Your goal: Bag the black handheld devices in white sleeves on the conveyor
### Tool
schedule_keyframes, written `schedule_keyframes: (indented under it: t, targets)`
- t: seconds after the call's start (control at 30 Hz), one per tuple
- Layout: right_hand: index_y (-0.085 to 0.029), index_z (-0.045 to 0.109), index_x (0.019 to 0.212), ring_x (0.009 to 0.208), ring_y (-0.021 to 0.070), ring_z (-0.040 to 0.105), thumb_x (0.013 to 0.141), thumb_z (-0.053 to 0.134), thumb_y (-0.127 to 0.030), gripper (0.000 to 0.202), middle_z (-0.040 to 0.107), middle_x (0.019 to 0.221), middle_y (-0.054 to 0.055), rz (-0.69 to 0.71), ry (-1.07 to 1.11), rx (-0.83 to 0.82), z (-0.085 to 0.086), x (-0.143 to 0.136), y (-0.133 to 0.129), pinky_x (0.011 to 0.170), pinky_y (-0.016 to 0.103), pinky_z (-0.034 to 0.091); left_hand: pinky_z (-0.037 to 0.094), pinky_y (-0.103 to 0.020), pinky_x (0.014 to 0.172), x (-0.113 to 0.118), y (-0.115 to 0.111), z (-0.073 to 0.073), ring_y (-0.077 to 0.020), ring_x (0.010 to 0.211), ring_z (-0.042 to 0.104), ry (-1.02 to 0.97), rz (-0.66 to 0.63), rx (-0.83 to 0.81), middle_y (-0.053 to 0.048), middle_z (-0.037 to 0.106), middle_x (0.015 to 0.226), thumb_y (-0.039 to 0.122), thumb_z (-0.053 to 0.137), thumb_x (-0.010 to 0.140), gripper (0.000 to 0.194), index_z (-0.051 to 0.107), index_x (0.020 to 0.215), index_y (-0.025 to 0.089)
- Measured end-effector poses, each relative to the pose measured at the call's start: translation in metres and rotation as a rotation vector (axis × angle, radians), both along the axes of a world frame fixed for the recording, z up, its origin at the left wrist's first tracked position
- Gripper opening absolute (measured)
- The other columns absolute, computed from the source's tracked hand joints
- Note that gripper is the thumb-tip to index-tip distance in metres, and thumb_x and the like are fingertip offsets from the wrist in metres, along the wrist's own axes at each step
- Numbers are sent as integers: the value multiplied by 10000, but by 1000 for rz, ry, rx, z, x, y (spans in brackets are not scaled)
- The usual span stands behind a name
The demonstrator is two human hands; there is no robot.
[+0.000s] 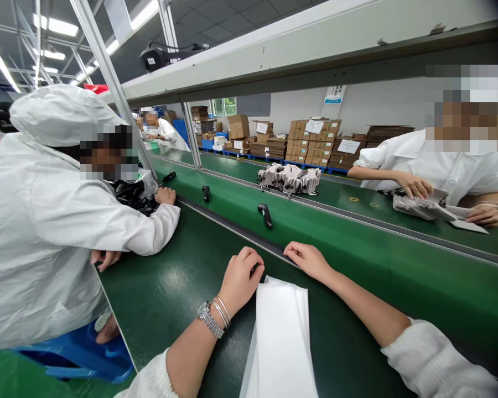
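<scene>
My left hand [241, 279] has its fingers curled in loosely, and nothing shows in them. It rests on the green tabletop just left of the top end of a stack of long, flat, white sheets or sleeves [283, 331]. My right hand [308, 258] is closed too, fingertips drawn together at the dark edge strip of the conveyor, right of and beyond the stack. Nothing is visible in its fingers. On the green belt ahead lie a black handheld device [265, 215] and a smaller black one [206, 193].
At left, a person in white [45, 221] leans on the table beside a bag of black items [139, 193]. Across the belt, another person's hand [415, 185] handles flat grey-white pieces. Bundled pieces [289, 178] sit on the far ledge. A shelf beam [315, 50] crosses overhead.
</scene>
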State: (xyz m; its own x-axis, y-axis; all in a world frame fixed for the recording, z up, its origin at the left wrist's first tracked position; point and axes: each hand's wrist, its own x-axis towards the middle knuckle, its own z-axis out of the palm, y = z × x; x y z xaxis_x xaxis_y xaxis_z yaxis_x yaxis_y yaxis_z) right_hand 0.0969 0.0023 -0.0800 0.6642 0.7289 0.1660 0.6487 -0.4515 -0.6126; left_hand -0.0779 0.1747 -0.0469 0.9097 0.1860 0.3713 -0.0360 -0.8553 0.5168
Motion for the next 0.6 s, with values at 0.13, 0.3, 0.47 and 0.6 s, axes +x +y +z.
schedule_keyframes:
  t: [0.13, 0.3, 0.47, 0.6]
  targets:
    - [-236, 657, 869, 615, 141, 542, 900, 447, -338, 235, 650, 714, -16, 0, -1, -1, 1, -1, 0, 574, 249, 330, 426, -306, 760, -1, 0, 1, -134, 824, 580, 4, -4, -2, -15, 592, 1006, 199, 484, 892, 119, 601, 876, 212]
    - [-233, 659, 868, 637, 144, 553, 896, 450, -335, 234, 658, 737, -11, 3, 3, 5, 2, -1, 0, 580, 248, 334, 421, -310, 771, -1, 0, 2, -133, 834, 580, 8, -6, -5, -10, 591, 1007, 197, 487, 893, 114, 599, 879, 212]
    - [-231, 660, 872, 616, 142, 542, 899, 442, -349, 249, 648, 711, -14, -5, 3, -5, 1, -1, -1, 570, 247, 326, 413, -317, 788, -2, 0, 1, -137, 848, 577, 15, -6, -11, -8, 589, 1007, 195, 485, 894, 110, 592, 871, 209]
    - [-232, 661, 875, 628, 144, 552, 899, 444, -353, 249, 659, 732, -13, -3, 5, -9, 1, -1, -1, 580, 248, 332, 408, -317, 787, -1, -1, 1, -137, 849, 575, 20, -7, -17, -4, 587, 1007, 194, 486, 893, 110, 593, 872, 212]
